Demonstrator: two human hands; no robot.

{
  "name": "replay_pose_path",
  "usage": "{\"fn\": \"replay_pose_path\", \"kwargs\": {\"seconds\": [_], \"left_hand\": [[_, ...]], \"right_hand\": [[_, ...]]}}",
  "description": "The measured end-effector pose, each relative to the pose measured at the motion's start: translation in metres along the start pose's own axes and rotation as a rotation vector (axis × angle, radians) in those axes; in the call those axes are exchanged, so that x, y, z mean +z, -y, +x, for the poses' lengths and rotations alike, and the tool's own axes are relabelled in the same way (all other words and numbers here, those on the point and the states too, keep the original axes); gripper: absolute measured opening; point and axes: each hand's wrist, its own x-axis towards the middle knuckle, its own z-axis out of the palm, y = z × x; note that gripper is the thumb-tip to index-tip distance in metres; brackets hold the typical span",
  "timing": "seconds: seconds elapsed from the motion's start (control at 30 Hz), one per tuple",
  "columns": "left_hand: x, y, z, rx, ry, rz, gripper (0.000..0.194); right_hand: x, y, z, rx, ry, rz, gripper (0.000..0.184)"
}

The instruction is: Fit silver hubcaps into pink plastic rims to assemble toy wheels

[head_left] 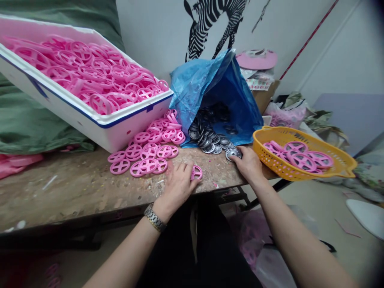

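My left hand (180, 182), with a metal watch on its wrist, is closed on the edge of a pink spoked wheel (197, 172) at the table's front edge. Part of that wheel is hidden behind the fingers. Farther right, my right hand (249, 162) pinches a silver hubcap-like disc (233, 154) between thumb and fingers. The disc lies at the front of a heap of similar dark and silver discs (207, 138), which spill from a blue plastic bag (192, 86). Loose pink wheels (148, 152) are piled left of the bag.
A white foam box (120, 126) full of pink wheels stands at the left, tilted. To the right, a yellow basket (270, 164) with several wheels bearing dark discs rests at the table's edge. The worn wooden table (75, 192) extends left. Plastic bags (273, 264) lie below.
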Motion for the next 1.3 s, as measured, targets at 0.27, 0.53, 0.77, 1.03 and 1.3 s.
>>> {"fn": "replay_pose_path", "kwargs": {"seconds": [0.27,0.53,0.77,1.03,1.3], "left_hand": [[-0.008,-0.006,0.001,-0.181,-0.123,-0.684,0.055],[-0.027,-0.030,-0.005,-0.648,0.157,-1.838,0.033],[-0.015,-0.037,-0.016,-0.638,0.314,-2.005,0.036],[-0.014,-0.041,-0.020,-0.620,0.368,-2.012,0.035],[-0.008,-0.048,-0.024,-0.561,0.355,-1.804,0.042]], "right_hand": [[-0.008,0.009,-0.019,0.084,-0.066,0.507,0.032],[-0.035,0.061,-0.063,0.290,0.149,1.178,0.039],[-0.032,0.082,-0.091,0.228,0.248,1.185,0.036],[-0.029,0.083,-0.106,0.209,0.283,1.187,0.037],[-0.035,0.082,-0.110,0.229,0.359,1.224,0.035]]}}
